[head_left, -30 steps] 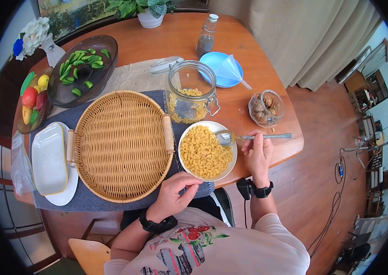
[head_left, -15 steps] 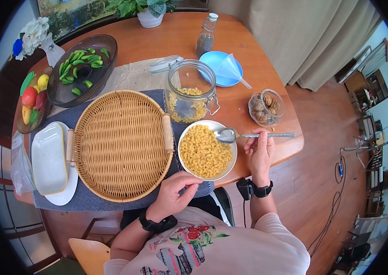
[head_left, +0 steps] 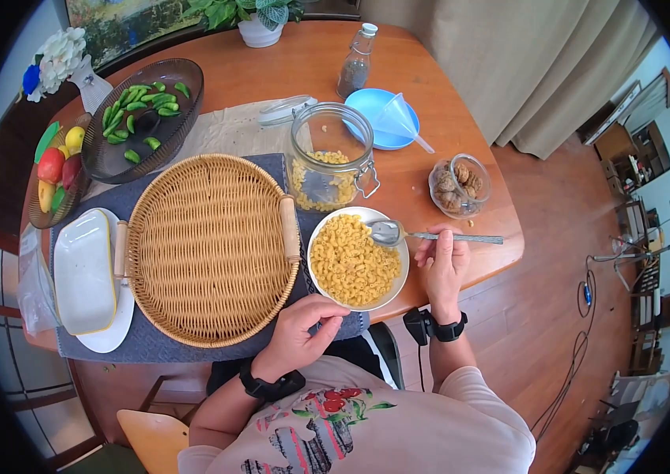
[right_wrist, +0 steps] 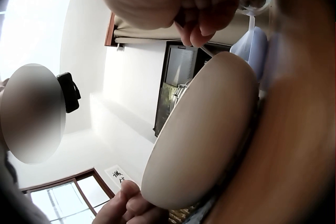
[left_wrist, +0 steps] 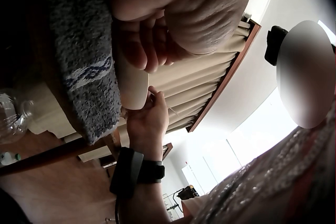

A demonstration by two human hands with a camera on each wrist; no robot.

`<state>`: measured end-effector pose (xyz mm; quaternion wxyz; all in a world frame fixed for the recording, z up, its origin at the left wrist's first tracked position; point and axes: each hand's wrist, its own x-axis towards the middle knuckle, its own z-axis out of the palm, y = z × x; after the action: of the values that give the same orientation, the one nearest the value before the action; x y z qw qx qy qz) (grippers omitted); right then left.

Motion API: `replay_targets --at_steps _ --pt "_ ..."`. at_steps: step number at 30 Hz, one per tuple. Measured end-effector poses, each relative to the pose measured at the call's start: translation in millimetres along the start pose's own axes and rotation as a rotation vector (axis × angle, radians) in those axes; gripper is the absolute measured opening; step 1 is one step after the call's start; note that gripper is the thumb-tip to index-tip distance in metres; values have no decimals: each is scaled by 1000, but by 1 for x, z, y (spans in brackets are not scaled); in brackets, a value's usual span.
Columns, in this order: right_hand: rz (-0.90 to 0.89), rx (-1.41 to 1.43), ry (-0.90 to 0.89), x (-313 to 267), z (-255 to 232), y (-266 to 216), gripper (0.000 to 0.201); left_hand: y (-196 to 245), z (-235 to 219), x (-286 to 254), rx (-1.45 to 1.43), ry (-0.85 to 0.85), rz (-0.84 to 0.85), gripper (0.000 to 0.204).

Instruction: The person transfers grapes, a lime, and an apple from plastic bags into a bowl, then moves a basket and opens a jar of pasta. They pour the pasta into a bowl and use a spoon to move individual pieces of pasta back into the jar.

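Note:
A white bowl (head_left: 386, 299) filled with yellow elbow macaroni (head_left: 354, 261) stands near the table's front edge. My right hand (head_left: 444, 268) pinches the handle of a metal spoon (head_left: 473, 238). The spoon's bowl lies over the macaroni at the right rim and looks nearly bare. On the near side, my left hand (head_left: 303, 332) holds the bowl's rim with curled fingers. In the left wrist view these fingers (left_wrist: 149, 45) come right up to the bowl's outer side (left_wrist: 135, 85). Behind the bowl a glass clip-top jar (head_left: 331, 162) stands with its lid swung back, some macaroni inside.
Left of the bowl lies a round wicker basket (head_left: 212, 253) on a dark cloth (head_left: 268, 328). A jar of walnuts (head_left: 460, 187), a blue plate with a funnel (head_left: 395, 122) and a stoppered bottle (head_left: 355, 63) stand behind on the right. Green peppers fill a dark dish (head_left: 184, 130).
The spoon and right hand have shifted slightly right, then back left, with the spoon's bowl now nearer the macaroni. My left hand stays at the rim.

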<state>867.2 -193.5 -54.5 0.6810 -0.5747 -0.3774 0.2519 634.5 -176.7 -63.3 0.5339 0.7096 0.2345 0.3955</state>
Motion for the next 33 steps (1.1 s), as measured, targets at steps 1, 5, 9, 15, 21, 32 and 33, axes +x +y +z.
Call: replay_targets --at_steps 1,5,9,15,21,32,33 --pt "-5 -16 5 0 1 0 24 0 0 0 2 -1 -4 14" --pt "-22 -8 -8 0 2 0 22 1 0 1 -3 3 4 14" --pt "10 -7 -6 1 3 0 23 1 0 1 4 5 5 14" --pt "36 25 -15 -1 1 2 24 1 0 1 6 8 5 14" --pt "101 138 -2 0 -2 4 25 1 1 1 2 10 0 14" --pt "107 249 35 1 -9 -5 25 -1 0 0 -3 5 0 13" --pt "99 258 44 1 -9 -9 25 -1 1 1 2 12 31 14"
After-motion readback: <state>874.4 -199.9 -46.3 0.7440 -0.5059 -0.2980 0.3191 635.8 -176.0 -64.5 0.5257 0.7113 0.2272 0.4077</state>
